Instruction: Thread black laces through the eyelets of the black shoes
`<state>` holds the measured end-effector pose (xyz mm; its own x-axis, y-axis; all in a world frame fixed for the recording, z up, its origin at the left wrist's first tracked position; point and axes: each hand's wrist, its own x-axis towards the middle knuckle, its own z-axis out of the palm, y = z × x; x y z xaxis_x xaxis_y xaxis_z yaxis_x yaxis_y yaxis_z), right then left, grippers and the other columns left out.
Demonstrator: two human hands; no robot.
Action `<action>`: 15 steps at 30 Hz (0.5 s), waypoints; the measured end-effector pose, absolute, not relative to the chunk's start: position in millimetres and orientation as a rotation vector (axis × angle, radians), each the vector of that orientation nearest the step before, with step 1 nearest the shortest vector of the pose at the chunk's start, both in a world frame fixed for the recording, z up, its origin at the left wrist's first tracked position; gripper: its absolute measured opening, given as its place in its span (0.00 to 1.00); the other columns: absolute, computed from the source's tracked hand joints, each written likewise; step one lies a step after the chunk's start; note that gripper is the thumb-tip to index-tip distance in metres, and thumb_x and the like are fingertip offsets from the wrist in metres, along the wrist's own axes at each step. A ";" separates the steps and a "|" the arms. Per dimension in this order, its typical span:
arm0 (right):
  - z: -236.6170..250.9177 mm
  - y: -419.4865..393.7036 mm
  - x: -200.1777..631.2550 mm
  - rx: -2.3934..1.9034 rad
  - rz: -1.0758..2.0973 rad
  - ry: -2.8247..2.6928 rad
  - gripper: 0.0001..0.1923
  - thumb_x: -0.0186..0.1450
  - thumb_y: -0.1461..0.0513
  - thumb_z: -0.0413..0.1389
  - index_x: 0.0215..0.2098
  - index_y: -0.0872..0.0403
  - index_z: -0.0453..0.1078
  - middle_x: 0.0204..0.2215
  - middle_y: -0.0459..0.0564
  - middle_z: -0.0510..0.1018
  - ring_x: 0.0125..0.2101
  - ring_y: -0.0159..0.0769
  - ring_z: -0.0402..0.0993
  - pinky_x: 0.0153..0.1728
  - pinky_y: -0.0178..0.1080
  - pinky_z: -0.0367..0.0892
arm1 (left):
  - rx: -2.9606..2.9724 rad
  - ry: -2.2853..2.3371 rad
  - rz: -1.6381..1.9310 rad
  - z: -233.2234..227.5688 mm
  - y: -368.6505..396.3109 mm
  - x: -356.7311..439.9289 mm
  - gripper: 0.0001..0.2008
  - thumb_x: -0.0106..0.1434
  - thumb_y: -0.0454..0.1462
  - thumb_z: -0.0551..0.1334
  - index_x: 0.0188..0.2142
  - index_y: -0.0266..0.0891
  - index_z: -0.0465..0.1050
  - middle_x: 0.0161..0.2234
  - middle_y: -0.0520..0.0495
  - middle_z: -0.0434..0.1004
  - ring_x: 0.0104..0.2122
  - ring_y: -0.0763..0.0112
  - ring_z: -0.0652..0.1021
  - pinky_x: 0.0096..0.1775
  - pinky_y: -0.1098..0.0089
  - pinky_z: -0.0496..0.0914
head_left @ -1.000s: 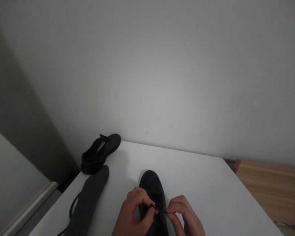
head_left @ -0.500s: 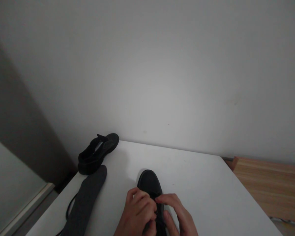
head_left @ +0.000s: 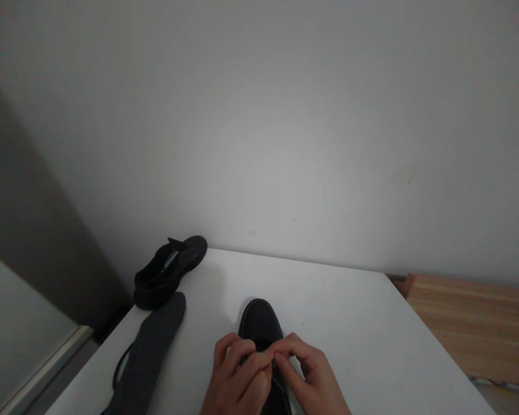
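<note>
From the head view, your left hand (head_left: 237, 380) and right hand (head_left: 311, 380) meet fingertip to fingertip over the lacing of the near black shoe (head_left: 262, 325), pinching narrowly at something too dark to make out; the shoe lies directly beneath and between both hands, toe pointing away, near the white table's (head_left: 350, 323) near edge; count two black shoes, the second shoe (head_left: 168, 274) at the far left corner; one grey insole (head_left: 153, 351) lies left.

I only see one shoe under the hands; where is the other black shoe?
In the head view, the other black shoe sits at the far left corner of the white table, against the wall, just beyond the grey insole.
</note>
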<state>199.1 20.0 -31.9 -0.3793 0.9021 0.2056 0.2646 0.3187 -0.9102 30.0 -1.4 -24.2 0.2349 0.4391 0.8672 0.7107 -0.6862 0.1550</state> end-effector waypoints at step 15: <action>-34.1 21.5 197.4 -0.981 0.582 -1.953 0.10 0.57 0.73 0.51 0.30 0.51 0.65 0.26 0.43 0.69 0.30 0.34 0.70 0.30 0.34 0.64 | -2.320 -1.242 -1.572 -28.4 -11.5 17.2 0.11 0.58 0.23 0.57 0.28 0.40 0.65 0.28 0.53 0.74 0.33 0.69 0.74 0.42 0.62 0.65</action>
